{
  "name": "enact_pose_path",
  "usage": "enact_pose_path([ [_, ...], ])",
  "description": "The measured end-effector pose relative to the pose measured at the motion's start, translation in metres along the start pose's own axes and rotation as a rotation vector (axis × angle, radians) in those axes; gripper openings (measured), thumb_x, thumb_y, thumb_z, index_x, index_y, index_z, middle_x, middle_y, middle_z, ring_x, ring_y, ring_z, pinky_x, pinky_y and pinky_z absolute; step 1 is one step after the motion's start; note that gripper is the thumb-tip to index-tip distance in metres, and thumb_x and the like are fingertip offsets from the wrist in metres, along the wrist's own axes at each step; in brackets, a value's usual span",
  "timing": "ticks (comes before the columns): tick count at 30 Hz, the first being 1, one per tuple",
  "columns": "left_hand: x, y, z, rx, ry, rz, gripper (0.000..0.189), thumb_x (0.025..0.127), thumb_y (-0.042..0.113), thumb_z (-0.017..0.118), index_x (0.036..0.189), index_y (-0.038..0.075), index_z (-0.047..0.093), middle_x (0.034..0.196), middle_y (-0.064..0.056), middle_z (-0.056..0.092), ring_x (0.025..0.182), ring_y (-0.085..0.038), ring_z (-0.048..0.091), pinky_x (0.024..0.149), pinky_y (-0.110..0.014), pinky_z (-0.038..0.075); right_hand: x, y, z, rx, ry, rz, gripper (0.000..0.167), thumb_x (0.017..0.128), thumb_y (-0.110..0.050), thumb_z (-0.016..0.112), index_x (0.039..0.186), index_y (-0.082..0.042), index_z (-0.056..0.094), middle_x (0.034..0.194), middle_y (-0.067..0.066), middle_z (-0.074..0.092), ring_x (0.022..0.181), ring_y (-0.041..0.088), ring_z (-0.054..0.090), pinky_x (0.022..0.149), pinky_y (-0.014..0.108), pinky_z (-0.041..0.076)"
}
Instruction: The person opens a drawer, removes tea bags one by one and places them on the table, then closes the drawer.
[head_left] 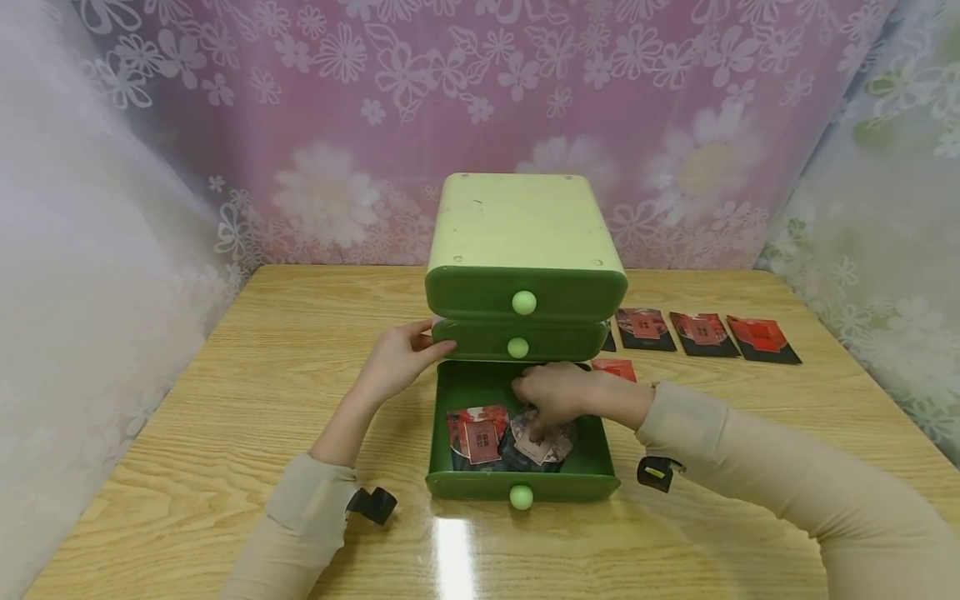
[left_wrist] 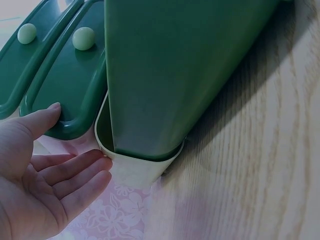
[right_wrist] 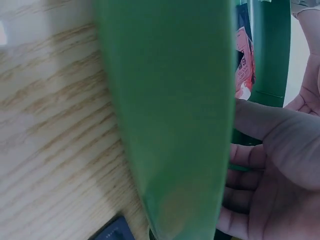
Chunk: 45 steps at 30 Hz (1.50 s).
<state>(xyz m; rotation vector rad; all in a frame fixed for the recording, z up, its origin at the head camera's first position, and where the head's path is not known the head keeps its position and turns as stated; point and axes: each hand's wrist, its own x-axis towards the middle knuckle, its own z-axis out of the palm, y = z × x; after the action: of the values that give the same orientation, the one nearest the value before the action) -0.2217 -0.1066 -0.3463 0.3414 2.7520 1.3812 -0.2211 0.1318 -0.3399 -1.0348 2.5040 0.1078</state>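
A small drawer cabinet point(head_left: 525, 221) with a cream shell and green drawers stands on the table. My left hand point(head_left: 395, 360) is at the left end of the middle drawer point(head_left: 480, 340), its thumb on the front and its other fingers extended beside the cabinet. The bottom drawer point(head_left: 522, 485) is pulled out. Inside it lie a red-and-black packet point(head_left: 480, 437) and, to its right, a dark packet with a pale label point(head_left: 557, 450). My right hand point(head_left: 558, 392) reaches into this drawer, one digit touching the pale-labelled packet. The drawer wall hides its fingertips in the right wrist view.
To the right of the cabinet, several red-and-black packets point(head_left: 703, 333) lie in a row on the wooden table point(head_left: 300, 333). Another red packet point(head_left: 617, 368) lies behind my right forearm. The top drawer point(head_left: 480, 292) is closed. A floral curtain point(head_left: 337, 125) hangs behind the table.
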Motion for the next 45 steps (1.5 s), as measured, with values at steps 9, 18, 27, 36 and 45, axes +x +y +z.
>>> enact_pose_path([
  [9,0.001,-0.002,0.000,0.011,-0.004,-0.008,0.068,0.087,0.044,0.062,0.138,0.003,0.044,0.112,-0.014,0.064,0.104,-0.025,0.059,0.082,-0.041,0.049,-0.004,0.005,0.004,0.155,0.009,-0.051,0.021,0.078,-0.019,0.075,0.083,-0.010,0.057,0.079,-0.001,0.047,0.070,0.015,0.038,0.059,0.029,0.032],
  [18,0.002,-0.003,-0.001,0.012,0.000,-0.009,0.069,0.086,0.045,0.062,0.137,0.003,0.044,0.114,-0.015,0.063,0.105,-0.026,0.059,0.082,-0.041,0.049,-0.016,0.015,-0.001,0.328,0.035,-0.114,0.014,0.078,-0.002,0.068,0.083,-0.010,0.058,0.072,-0.002,0.048,0.059,0.010,0.037,0.054,0.024,0.034],
  [27,0.002,-0.002,0.000,0.022,0.004,-0.010,0.067,0.087,0.044,0.062,0.137,0.003,0.045,0.111,-0.014,0.064,0.102,-0.025,0.060,0.081,-0.041,0.050,-0.034,0.022,-0.012,0.452,0.094,-0.179,0.010,0.085,-0.007,0.065,0.082,-0.011,0.056,0.071,-0.004,0.046,0.059,0.009,0.038,0.056,0.026,0.035],
  [36,0.001,-0.003,0.001,0.021,0.001,-0.010,0.067,0.087,0.045,0.062,0.136,0.003,0.045,0.110,-0.013,0.065,0.102,-0.025,0.060,0.081,-0.041,0.050,-0.047,0.033,-0.019,0.606,0.236,-0.201,0.011,0.087,-0.017,0.065,0.096,-0.009,0.064,0.081,-0.003,0.057,0.064,0.012,0.048,0.060,0.030,0.045],
  [45,0.001,-0.004,0.001,0.022,0.000,-0.011,0.067,0.087,0.044,0.062,0.136,0.003,0.045,0.112,-0.014,0.064,0.104,-0.026,0.059,0.081,-0.041,0.049,-0.082,0.050,-0.027,0.693,0.326,-0.070,0.021,0.089,-0.016,0.063,0.106,-0.004,0.064,0.083,0.004,0.055,0.055,0.012,0.042,0.055,0.029,0.041],
])
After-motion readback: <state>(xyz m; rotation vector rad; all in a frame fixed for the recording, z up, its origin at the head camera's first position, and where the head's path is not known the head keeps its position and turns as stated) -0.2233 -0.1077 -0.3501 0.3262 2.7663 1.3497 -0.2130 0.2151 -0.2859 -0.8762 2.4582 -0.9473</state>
